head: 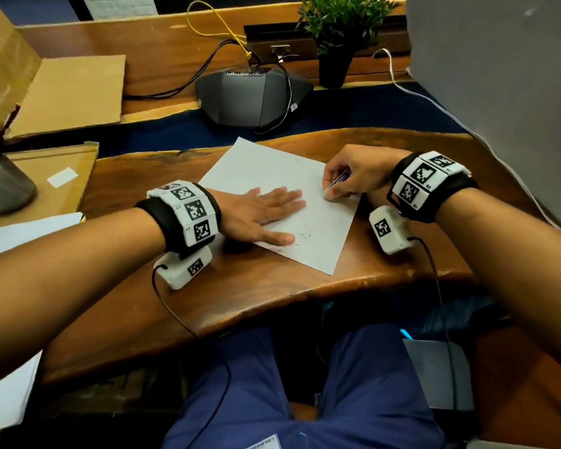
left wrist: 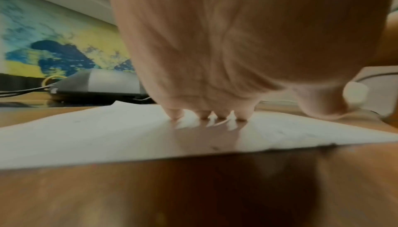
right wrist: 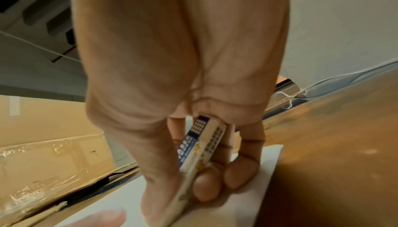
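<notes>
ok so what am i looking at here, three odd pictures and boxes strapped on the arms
No machine here: a person's two bare hands work at a wooden desk. The checkered bands on the wrists carry small cameras. The wide picture is from a head camera looking down; the other two look along each hand. The left hand lies flat on a white sheet of paper, pinning it. The right hand pinches an eraser in a blue and white sleeve, its end on the sheet. Behind sit a conference phone, a potted plant and cardboard.
</notes>
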`<state>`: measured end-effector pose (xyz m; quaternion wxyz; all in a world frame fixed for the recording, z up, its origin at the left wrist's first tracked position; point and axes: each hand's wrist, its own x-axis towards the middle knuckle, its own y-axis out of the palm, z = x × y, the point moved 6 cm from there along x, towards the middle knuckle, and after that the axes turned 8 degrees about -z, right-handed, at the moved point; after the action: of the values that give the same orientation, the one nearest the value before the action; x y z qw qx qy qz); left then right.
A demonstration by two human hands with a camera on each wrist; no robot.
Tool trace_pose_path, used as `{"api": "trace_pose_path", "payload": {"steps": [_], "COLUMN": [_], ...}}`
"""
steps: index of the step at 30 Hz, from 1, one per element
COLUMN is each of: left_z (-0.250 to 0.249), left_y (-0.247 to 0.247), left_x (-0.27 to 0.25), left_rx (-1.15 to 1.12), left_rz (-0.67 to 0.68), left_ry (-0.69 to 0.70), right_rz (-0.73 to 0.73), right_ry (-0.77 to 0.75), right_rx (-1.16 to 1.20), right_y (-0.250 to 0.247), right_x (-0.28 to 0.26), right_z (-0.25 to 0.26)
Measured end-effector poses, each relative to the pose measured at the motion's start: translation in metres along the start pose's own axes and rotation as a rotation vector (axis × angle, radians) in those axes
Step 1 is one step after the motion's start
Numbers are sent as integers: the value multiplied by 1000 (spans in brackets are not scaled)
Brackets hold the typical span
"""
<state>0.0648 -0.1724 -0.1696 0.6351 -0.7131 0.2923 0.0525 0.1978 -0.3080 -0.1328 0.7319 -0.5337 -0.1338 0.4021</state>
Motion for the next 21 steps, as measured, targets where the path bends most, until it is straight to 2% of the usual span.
{"api": "trace_pose_path", "payload": {"steps": [3,6,10,16,21], "left_z": [22,28,20,14,17], "left_y": [-14,-18,-14,-17,-16], "left_x": [0,1,4,-1,0], "left_rx": [15,19,21,25,-2], "left_rz": [15,55,49,44,35], "left_ry": [-186,-270,-290,-342,-342], "right_rz": [12,-2,-59,-95,-176], "right_ry": [10,13,-29,-322,-283], "right_rx": [-52,-85,-182,-106,-50], "right_y": [0,0,0,22,29], "right_x": [4,4,2,-7,-10], "right_z": [3,7,24,79,75]}}
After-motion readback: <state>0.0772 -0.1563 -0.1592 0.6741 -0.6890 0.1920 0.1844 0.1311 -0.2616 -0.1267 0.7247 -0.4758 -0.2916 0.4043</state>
